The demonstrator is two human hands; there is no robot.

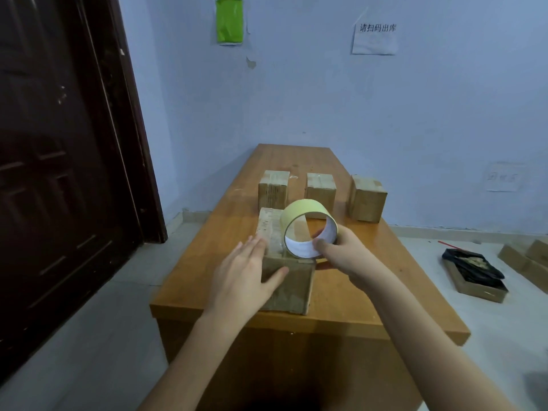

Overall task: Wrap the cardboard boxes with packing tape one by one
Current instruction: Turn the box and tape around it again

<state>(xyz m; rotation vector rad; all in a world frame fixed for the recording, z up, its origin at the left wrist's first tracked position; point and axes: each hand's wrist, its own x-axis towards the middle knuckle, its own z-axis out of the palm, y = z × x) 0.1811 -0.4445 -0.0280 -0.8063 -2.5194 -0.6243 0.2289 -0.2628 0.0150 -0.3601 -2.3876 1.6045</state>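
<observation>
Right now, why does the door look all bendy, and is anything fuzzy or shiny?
In the head view the wide lens bows the door frame near the edge. The left hand on the near box looks slightly soft. The light is dim and bluish, with soft shadows. A faint sheen shows on the table top; no strong glare. The tape roll, held by the right hand, is sharp enough.

Beyond the hands, a smooth, faintly glossy wood desk [370,262]; matt brown cardboard boxes [367,200]; tape roll [308,229], seemingly paper-lined.
</observation>
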